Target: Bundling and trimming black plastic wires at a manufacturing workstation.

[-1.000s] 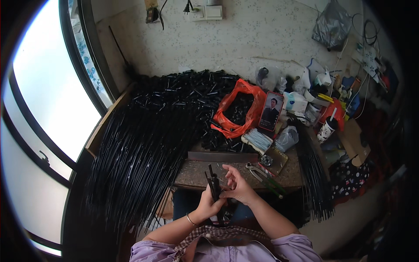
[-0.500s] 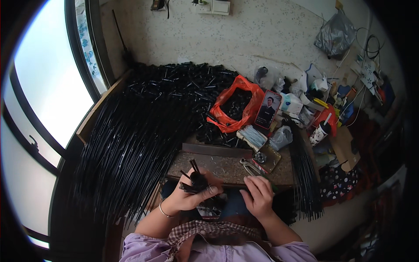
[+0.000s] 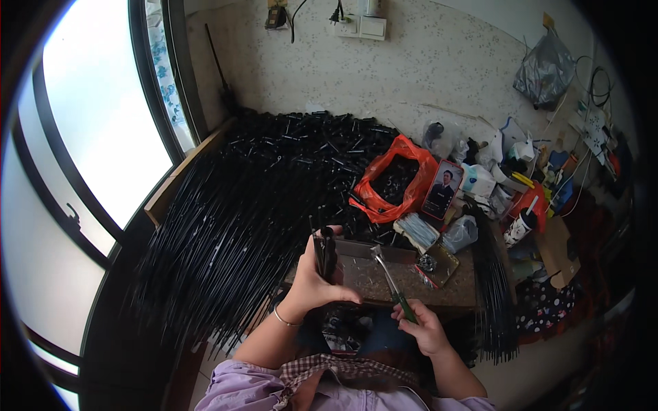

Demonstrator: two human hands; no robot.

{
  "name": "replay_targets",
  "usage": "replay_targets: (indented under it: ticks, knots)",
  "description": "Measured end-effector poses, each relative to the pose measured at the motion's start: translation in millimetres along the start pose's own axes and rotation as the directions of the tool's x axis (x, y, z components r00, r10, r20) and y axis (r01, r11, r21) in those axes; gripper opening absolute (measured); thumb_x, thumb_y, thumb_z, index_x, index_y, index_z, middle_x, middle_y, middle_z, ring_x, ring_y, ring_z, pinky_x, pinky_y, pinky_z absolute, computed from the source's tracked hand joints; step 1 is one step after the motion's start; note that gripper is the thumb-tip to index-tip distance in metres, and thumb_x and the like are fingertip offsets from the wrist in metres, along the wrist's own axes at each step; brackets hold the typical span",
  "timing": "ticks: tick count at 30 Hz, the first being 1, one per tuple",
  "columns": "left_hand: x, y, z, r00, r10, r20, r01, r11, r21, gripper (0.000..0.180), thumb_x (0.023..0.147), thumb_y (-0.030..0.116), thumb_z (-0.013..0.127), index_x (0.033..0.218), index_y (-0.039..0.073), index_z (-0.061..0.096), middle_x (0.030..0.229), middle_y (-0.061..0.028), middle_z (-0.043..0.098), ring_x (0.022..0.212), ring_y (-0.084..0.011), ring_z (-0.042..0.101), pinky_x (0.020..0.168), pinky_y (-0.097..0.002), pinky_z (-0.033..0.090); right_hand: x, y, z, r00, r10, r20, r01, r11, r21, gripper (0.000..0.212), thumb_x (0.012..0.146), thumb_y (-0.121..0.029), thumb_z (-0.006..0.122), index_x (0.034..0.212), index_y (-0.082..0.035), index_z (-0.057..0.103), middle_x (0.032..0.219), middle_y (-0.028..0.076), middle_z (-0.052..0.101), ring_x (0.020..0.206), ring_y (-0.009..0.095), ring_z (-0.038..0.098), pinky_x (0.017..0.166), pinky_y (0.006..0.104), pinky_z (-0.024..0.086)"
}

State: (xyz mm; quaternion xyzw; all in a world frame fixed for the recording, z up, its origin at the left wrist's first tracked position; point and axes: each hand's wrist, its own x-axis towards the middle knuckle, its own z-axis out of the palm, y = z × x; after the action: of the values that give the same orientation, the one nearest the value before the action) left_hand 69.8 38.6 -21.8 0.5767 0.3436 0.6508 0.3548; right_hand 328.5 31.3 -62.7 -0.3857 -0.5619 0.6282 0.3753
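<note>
My left hand (image 3: 310,279) rises over the near edge of the worktop, fingers round a small bunch of black rods and tube-like pieces (image 3: 324,253). Its thumb sticks out to the right, apart from the bunch. In my right hand (image 3: 425,330) is a pair of pincers (image 3: 388,275) with metal jaws and green grips. The jaws point up and away, just right of the left hand and apart from the black pieces. The fingers' far side on the bunch is hidden.
Long thin black rods (image 3: 219,240) cover the left of the table (image 3: 373,279). A red plastic bag (image 3: 423,179) of black parts, a phone (image 3: 442,190), a box of thin pale sticks (image 3: 417,231) and a small tin (image 3: 444,268) lie behind. A patterned cup (image 3: 519,228) stands right.
My right hand has picked up the pincers from the table and raised them upright. My left hand has moved up and forward with the black pieces. The whole view has shifted slightly.
</note>
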Motion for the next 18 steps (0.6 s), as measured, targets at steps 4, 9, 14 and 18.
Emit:
replay_targets:
  ticks: [4,9,14,18]
  knots:
    - [-4,3,-14,0.996,0.033,-0.080,-0.027,0.998,0.063,0.100,0.041,0.033,0.090,0.121,0.002,0.039,0.073,0.0038,0.052,0.060,-0.0017,0.045,0.053,-0.0163,0.035,-13,-68,29,0.706,-0.604,0.370,0.566,0.168,-0.807,0.013,0.061,-0.010,0.068,0.071,-0.007,0.060,0.098,0.004,0.051,0.097,0.026,0.046,0.084,0.0415,0.032]
    - [-4,12,4,0.992,0.055,-0.116,-0.038,0.989,0.145,0.090,0.042,0.034,0.089,0.114,0.000,0.046,0.081,-0.0002,0.060,0.070,-0.0056,0.054,0.063,-0.0183,0.044,-14,-73,28,0.636,-0.661,0.397,0.496,-0.043,-0.867,0.018,0.055,-0.014,0.072,0.067,-0.006,0.061,0.097,0.004,0.054,0.100,0.030,0.046,0.084,0.0435,0.030]
    - [-7,13,1,0.989,0.081,-0.121,-0.070,0.993,0.091,0.088,0.040,0.035,0.089,0.108,-0.002,0.049,0.079,0.0011,0.060,0.070,-0.0058,0.054,0.062,-0.0185,0.043,-5,-68,19,0.631,-0.665,0.400,0.732,0.339,-0.591,0.019,0.069,-0.014,0.067,0.077,0.002,0.061,0.095,0.015,0.062,0.076,0.035,0.060,0.059,0.0350,0.050]
    - [-8,30,-1,0.985,-0.098,0.139,0.127,0.969,-0.214,0.089,0.034,0.040,0.089,0.105,0.001,0.053,0.072,0.0068,0.049,0.063,-0.0023,0.044,0.052,-0.0186,0.032,-13,-7,13,0.802,0.010,0.597,-0.369,0.795,0.482,0.030,0.084,-0.023,0.058,0.090,0.006,0.056,0.088,0.025,0.059,0.065,0.032,0.061,0.055,0.0343,0.050]
